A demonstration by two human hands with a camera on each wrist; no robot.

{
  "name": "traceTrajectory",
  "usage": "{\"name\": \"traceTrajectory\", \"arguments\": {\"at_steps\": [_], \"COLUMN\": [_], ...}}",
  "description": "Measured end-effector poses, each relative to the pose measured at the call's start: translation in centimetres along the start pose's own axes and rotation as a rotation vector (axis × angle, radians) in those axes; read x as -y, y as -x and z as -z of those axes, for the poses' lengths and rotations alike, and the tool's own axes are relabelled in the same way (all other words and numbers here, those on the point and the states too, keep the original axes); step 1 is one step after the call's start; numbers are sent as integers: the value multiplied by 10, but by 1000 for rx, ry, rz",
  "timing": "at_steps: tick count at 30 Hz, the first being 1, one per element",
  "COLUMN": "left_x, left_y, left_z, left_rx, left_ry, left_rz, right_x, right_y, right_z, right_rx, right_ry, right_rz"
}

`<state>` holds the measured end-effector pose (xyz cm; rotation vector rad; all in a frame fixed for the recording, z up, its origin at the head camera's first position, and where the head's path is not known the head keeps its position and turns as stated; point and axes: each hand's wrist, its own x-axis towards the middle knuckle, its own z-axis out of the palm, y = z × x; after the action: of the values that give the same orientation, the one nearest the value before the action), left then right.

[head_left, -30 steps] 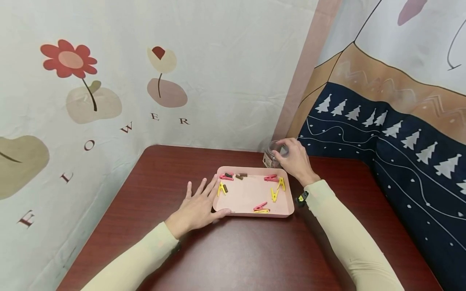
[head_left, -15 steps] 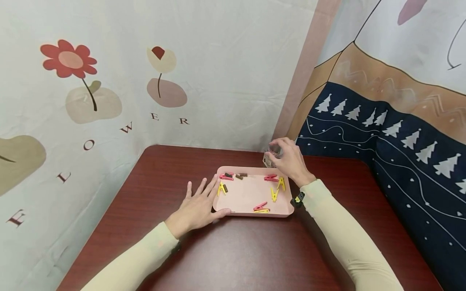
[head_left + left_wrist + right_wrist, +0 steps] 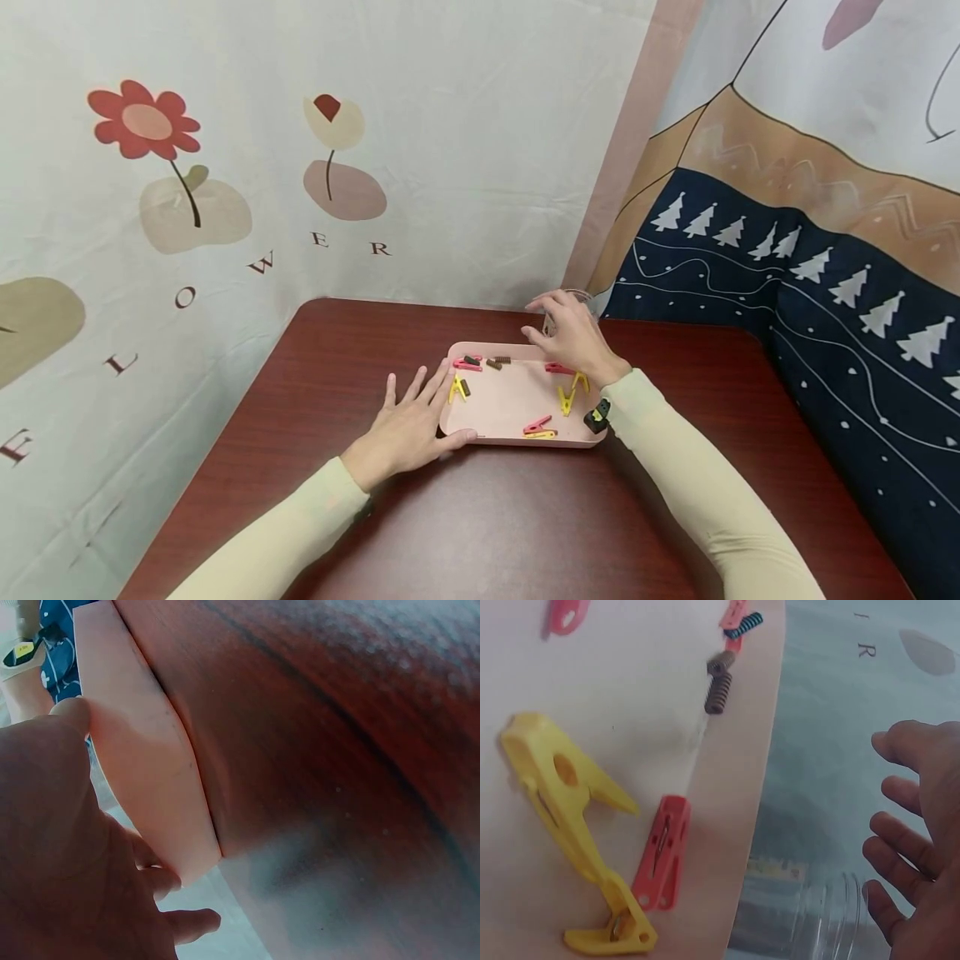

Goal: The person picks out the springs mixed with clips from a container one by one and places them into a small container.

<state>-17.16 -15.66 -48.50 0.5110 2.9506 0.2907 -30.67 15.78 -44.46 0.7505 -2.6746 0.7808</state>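
Observation:
My left hand (image 3: 405,429) rests with spread fingers against the left side of a pink tray (image 3: 498,408); in the left wrist view, its thumb and fingers touch the tray's wall. Pink and yellow clothespins lie in the tray, among them a yellow clothespin (image 3: 562,795) and a pink clothespin (image 3: 662,851). Small coiled springs (image 3: 718,691) lie near the tray's far edge. Over the tray's back right corner hovers my right hand (image 3: 576,340), its fingers loosely bent and holding nothing. A clear jar (image 3: 795,919) stands just behind that corner, partly hidden by the right hand in the head view.
All this is on a dark red-brown wooden table (image 3: 480,517). A pale curtain (image 3: 465,150) printed with flowers and letters hangs behind it. Dark blue cloth (image 3: 697,258) with white trees borders the right side.
My right hand has moved left from the jar's mouth to over the tray's back edge, its fingers away from the jar. The left hand and the tray have stayed put.

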Motion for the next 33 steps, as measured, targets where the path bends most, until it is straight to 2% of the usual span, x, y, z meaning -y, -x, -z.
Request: {"name": "traceTrajectory", "arguments": {"at_steps": [8,15,27,33], "left_x": [1,3,1,0], "left_y": [-1,-2,1,2], "left_z": [-1,-2,-1,1], "left_rx": [-6,-10,-7,-11], "left_ry": [3,1,9,-5], "left_rz": [-7,-12,-13,-13], "right_x": [7,16,27,28], "right_y": [-6,-10,-22,-27], "right_z": [-12,-22,-42,-54], "right_rx": [7,77,157,199], "right_ry": [62,66,120,154], "right_rz": [86,139,350,410]}}
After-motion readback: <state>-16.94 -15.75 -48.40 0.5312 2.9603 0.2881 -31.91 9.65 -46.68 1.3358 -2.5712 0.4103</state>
